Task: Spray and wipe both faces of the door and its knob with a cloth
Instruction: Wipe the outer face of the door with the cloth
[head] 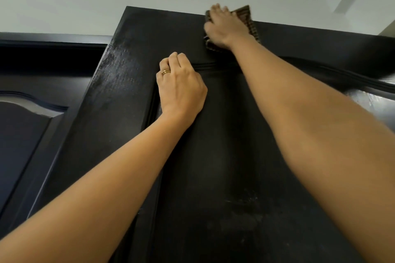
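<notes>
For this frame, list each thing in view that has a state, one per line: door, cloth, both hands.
door: dark, swung open away from its frame, wet sheen on its left stile, dull smudges lower on the panel.
cloth: brown, ribbed, pressed flat at the door's top edge.
right hand: spread on the cloth, pressing it to the door.
left hand: empty, fingers curled, resting on the door's face.
ring: worn on a left finger.

dark glossy door point(213, 156), ribbed cloth point(249, 20)
</notes>
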